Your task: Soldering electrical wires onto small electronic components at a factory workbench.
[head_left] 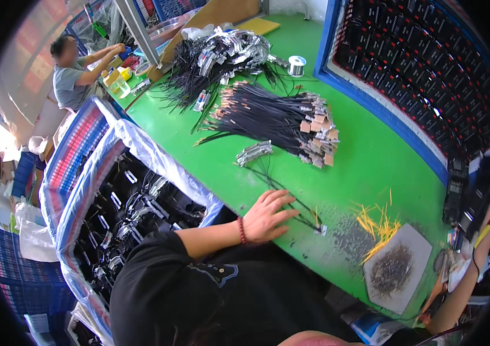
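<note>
My left hand (268,216) lies palm down at the near edge of the green table, fingers spread over thin black wires (295,209). These wires run from a silvery wrapped part (254,152) toward a small pale piece (320,230) with yellow strands. At the far right, my right hand (488,232) is closed around a yellow-handled tool (483,235), partly hidden by the fingers and blurred near the rim. Black plastic housings (478,193) are just beyond that hand.
Bundled black cables (262,118) and a heap of silvery-ended cables (222,57) cover the table's far part, near a wire spool (296,66). Yellow strands (378,228) lie by a grey debris-covered plate (400,271). Blue-framed crates (386,124) flank the table; a co-worker (75,75) sits far left.
</note>
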Action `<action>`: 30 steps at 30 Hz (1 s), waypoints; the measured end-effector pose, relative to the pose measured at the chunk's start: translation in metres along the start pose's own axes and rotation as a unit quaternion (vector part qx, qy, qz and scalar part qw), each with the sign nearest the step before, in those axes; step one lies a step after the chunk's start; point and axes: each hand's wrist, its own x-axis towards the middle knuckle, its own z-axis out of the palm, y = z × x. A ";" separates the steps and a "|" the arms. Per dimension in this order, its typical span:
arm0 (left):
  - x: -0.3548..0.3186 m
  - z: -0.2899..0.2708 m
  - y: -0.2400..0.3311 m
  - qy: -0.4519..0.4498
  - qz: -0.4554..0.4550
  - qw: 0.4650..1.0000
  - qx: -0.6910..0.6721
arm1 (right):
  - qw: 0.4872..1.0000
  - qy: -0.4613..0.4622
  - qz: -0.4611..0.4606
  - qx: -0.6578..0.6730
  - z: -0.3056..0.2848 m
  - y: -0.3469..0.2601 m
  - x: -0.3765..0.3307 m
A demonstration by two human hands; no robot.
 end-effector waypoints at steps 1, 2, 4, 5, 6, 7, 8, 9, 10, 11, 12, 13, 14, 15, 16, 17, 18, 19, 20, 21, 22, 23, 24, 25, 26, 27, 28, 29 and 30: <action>-0.001 0.002 -0.002 0.008 0.013 1.000 -0.003 | 0.999 0.015 0.009 0.047 -0.002 -0.010 -0.008; 0.001 0.001 -0.003 0.020 0.022 1.000 0.005 | 0.995 0.050 0.012 0.083 -0.004 -0.061 -0.006; 0.001 -0.003 0.005 0.062 0.048 0.997 0.011 | 0.968 0.049 0.152 0.195 -0.011 -0.152 -0.013; -0.004 -0.004 0.014 0.072 0.014 0.997 -0.025 | 0.952 0.028 0.149 0.267 0.001 -0.180 -0.013; -0.001 -0.007 0.018 0.085 -0.005 0.994 -0.069 | 0.936 -0.006 0.162 0.312 0.002 -0.213 -0.017; -0.002 -0.006 0.025 0.081 -0.057 0.983 -0.155 | 0.901 -0.005 0.163 0.402 0.009 -0.251 -0.018; 0.005 -0.013 0.034 0.091 -0.058 0.968 -0.226 | 0.862 -0.031 0.203 0.464 0.007 -0.282 -0.024; 0.012 -0.017 0.042 0.094 -0.053 0.948 -0.299 | 0.852 -0.043 0.225 0.470 0.010 -0.297 -0.037; 0.016 -0.016 0.044 0.040 -0.082 0.916 -0.391 | 0.834 -0.052 0.221 0.503 0.011 -0.310 -0.048; 0.020 -0.023 0.053 0.031 -0.104 0.879 -0.463 | 0.821 -0.040 0.253 0.510 0.013 -0.331 -0.056; 0.023 -0.028 0.061 0.021 -0.132 0.835 -0.533 | 0.794 -0.033 0.251 0.552 0.018 -0.345 -0.064; 0.024 -0.027 0.058 0.034 -0.122 0.821 -0.556 | 0.778 -0.036 0.258 0.572 0.022 -0.359 -0.068; 0.025 -0.023 0.052 0.057 -0.099 0.838 -0.534 | 0.763 -0.030 0.247 0.596 0.031 -0.365 -0.075; 0.026 -0.033 0.060 0.075 -0.118 0.802 -0.580 | 0.738 -0.026 0.265 0.620 0.036 -0.376 -0.078; 0.023 -0.034 0.058 0.065 -0.129 0.792 -0.593 | 0.724 -0.043 0.289 0.626 0.039 -0.381 -0.079; 0.023 -0.040 0.057 0.044 -0.145 0.822 -0.549 | 0.708 -0.038 0.299 0.638 0.040 -0.380 -0.083; 0.032 -0.047 0.052 0.039 -0.140 0.836 -0.529 | 0.690 -0.053 0.309 0.653 0.039 -0.379 -0.078; 0.030 -0.048 0.048 0.025 -0.146 0.828 -0.542 | 0.695 -0.059 0.327 0.637 0.038 -0.378 -0.085; 0.034 -0.051 0.035 0.000 -0.169 0.822 -0.545 | 0.701 -0.061 0.340 0.624 0.041 -0.377 -0.087; 0.037 -0.056 0.025 -0.028 -0.194 0.787 -0.585 | 0.691 -0.083 0.365 0.618 0.036 -0.377 -0.088; 0.043 -0.059 0.016 -0.047 -0.197 0.782 -0.590 | 0.707 -0.088 0.354 0.606 0.039 -0.371 -0.092; 0.042 -0.059 -0.003 -0.067 -0.197 0.799 -0.563 | 0.741 -0.077 0.317 0.586 0.043 -0.367 -0.099; 0.049 -0.063 -0.007 -0.087 -0.221 0.793 -0.561 | 0.776 -0.064 0.283 0.560 0.048 -0.359 -0.109; 0.056 -0.068 -0.013 -0.099 -0.226 0.802 -0.543 | 0.792 -0.077 0.277 0.538 0.048 -0.355 -0.119; 0.057 -0.067 -0.024 -0.099 -0.232 0.819 -0.515 | 0.776 -0.105 0.287 0.552 0.050 -0.356 -0.129; 0.060 -0.068 -0.037 -0.136 -0.261 0.816 -0.498 | 0.766 -0.132 0.284 0.562 0.050 -0.353 -0.141; 0.066 -0.067 -0.045 -0.164 -0.260 0.801 -0.514 | 0.763 -0.147 0.298 0.554 0.050 -0.350 -0.157; 0.070 -0.064 -0.055 -0.178 -0.269 0.788 -0.525 | 0.756 -0.144 0.308 0.560 0.049 -0.350 -0.172; 0.078 -0.066 -0.061 -0.208 -0.281 0.784 -0.514 | 0.747 -0.143 0.316 0.567 0.048 -0.351 -0.183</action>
